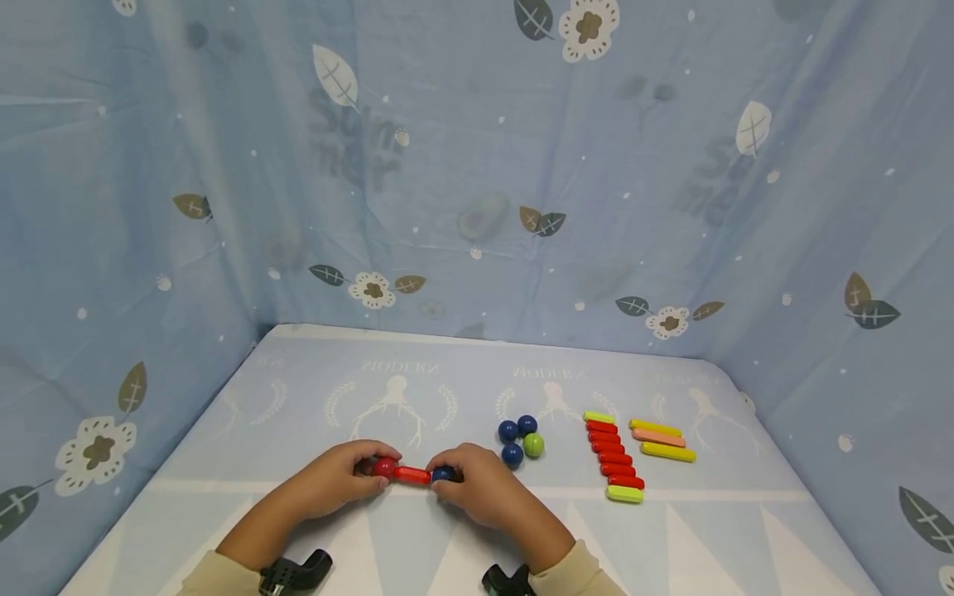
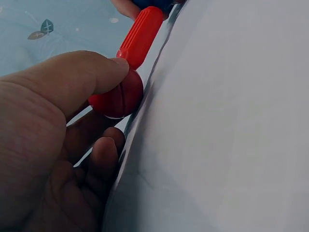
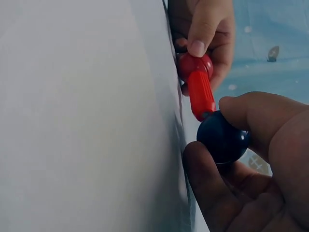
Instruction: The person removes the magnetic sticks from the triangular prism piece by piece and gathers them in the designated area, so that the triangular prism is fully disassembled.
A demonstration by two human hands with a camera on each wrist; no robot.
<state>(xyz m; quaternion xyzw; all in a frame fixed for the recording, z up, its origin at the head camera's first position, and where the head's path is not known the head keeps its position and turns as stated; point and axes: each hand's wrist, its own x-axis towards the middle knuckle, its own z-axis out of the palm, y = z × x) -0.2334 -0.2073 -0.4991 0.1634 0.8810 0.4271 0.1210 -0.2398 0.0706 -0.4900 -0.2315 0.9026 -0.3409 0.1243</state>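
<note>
My left hand pinches a red ball between thumb and fingers. A short red ribbed stick runs from that ball to a dark blue ball, touching both. The blue ball is held by my right hand, its thumb on one side and fingers on the other. In the head view the fingers partly cover both balls. The three pieces form a straight line low over the front part of the table.
Right of my right hand lie several loose blue balls and a green ball. Farther right, a column of red sticks has a yellow-green stick at its near end. Beside it lie yellow sticks and an orange stick. Patterned cloth surrounds the table.
</note>
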